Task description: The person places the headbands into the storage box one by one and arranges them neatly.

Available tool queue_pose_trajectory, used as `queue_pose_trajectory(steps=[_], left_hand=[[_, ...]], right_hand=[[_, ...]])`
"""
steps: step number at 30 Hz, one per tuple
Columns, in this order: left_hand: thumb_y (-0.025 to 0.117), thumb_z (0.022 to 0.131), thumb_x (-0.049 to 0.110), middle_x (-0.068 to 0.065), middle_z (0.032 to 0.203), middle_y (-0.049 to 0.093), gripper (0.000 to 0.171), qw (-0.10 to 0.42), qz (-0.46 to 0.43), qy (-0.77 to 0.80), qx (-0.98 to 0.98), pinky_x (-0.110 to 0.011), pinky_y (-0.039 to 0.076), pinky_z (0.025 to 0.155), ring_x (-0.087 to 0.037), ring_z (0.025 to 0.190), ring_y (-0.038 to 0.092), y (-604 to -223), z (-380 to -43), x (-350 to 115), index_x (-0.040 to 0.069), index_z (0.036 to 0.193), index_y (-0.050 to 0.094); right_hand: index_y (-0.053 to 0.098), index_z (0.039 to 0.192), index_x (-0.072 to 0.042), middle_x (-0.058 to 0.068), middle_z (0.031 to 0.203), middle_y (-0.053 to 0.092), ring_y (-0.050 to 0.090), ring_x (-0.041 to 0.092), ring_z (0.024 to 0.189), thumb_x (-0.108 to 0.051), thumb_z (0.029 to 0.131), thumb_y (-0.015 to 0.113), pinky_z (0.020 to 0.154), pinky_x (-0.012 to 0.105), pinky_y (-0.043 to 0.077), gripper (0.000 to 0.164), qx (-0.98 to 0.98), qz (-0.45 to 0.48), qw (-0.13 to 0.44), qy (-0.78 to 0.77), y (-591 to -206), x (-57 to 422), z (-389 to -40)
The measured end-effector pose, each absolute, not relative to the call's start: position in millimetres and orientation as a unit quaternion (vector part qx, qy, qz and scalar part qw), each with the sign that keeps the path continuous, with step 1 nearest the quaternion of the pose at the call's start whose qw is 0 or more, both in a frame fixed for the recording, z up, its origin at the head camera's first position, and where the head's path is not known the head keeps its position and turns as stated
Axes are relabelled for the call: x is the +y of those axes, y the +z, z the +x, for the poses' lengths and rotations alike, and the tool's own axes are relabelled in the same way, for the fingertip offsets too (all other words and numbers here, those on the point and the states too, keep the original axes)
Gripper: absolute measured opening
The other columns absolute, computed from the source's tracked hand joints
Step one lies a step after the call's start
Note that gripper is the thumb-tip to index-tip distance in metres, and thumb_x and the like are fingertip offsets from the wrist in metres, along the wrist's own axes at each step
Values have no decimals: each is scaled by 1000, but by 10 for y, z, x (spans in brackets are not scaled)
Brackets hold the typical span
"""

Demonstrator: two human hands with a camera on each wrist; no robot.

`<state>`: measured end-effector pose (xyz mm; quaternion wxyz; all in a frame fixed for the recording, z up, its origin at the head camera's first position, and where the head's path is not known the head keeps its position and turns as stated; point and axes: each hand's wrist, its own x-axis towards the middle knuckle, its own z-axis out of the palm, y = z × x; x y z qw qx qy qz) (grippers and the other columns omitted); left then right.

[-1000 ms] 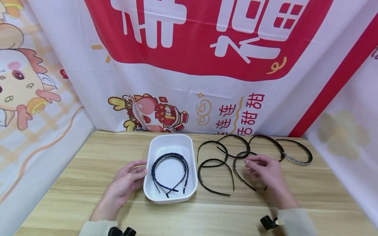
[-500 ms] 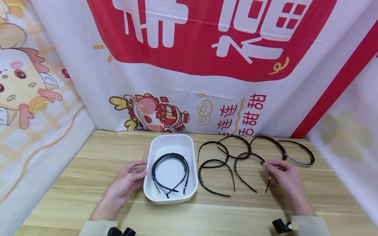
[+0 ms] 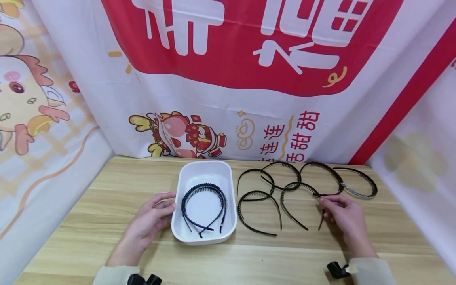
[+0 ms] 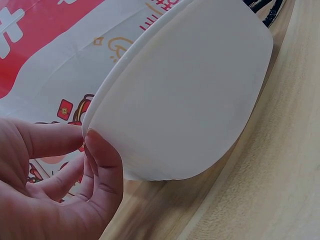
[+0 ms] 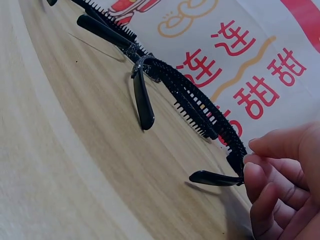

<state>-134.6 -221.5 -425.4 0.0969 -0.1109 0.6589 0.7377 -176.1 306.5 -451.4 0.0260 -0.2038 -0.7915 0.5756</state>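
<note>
In the head view, a white plastic tub (image 3: pixel 204 171) holds a small pile of black toothed headbands (image 3: pixel 183 208). My left hand (image 3: pixel 151 219) grips the tub's left side; in the left wrist view, thumb and finger pinch its rim (image 4: pixel 117 70). Right of the tub, a thin dark toothed headband (image 3: pixel 295 219) lies with its ends toward me. My right hand (image 3: pixel 345 215) pinches the right side of this headband with thumb and forefinger. The right wrist view shows the hand (image 5: pixel 285 180) at the band's edge, with its toothed arch (image 5: pixel 200 102) beyond.
Several more black headbands lie on the wooden table (image 3: pixel 263 265): one front left (image 3: pixel 242 219), one behind it (image 3: pixel 254 171), others at the back (image 3: pixel 285 164). A headband with a silvery part (image 3: pixel 356 193) lies far right. Printed cloth (image 3: pixel 228 126) hangs behind.
My right hand has moved right, from the top of the thin headband to its right side. The left hand has stayed on the tub. The camera view has shifted slightly.
</note>
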Motion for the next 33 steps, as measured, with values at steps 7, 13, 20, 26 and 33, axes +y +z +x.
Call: queue_pose_trajectory(steps=[7, 13, 20, 26, 33], left_hand=[[69, 102, 5, 3, 112, 76, 54, 96, -106, 740, 657, -29, 62, 91, -13, 102, 73, -4245, -1346, -2216, 1, 152, 49], [68, 102, 5, 4, 110, 75, 51, 97, -102, 743, 654, -29, 62, 91, -12, 102, 73, -4244, -1335, -2217, 2, 150, 50], [68, 102, 5, 4, 110, 76, 49, 96, -103, 746, 651, -29, 62, 90, -12, 101, 73, -4255, -1337, -2220, 3, 148, 52], [69, 102, 5, 3, 111, 77, 49, 96, -103, 747, 650, -29, 62, 89, -12, 100, 73, -4262, -1333, -2220, 3, 148, 53], [69, 102, 5, 3, 111, 77, 48, 95, -102, 747, 649, -29, 62, 88, -12, 100, 74, -4270, -1333, -2225, 3, 147, 53]], right_hand=[[76, 113, -8, -14, 73, 73, 67, 8, 66, -21, 96, 81, 60, 24, 56, 22, -804, -208, 24, 556, -4550, 3076, -1763], [72, 102, -16, -13, 71, 71, 66, 8, 64, -21, 93, 85, 59, 24, 56, 17, -813, -208, 23, 543, -4557, 3095, -1766], [66, 117, -7, -14, 75, 73, 67, 7, 67, -24, 92, 86, 62, 24, 59, 35, -832, -198, 9, 518, -4564, 3088, -1757], [67, 116, -4, -11, 77, 74, 68, 9, 66, -23, 93, 84, 61, 26, 61, 35, -830, -191, 1, 524, -4555, 3093, -1751], [69, 120, 0, -6, 78, 77, 71, 12, 64, -26, 95, 83, 61, 29, 63, 38, -837, -180, -19, 517, -4530, 3117, -1747]])
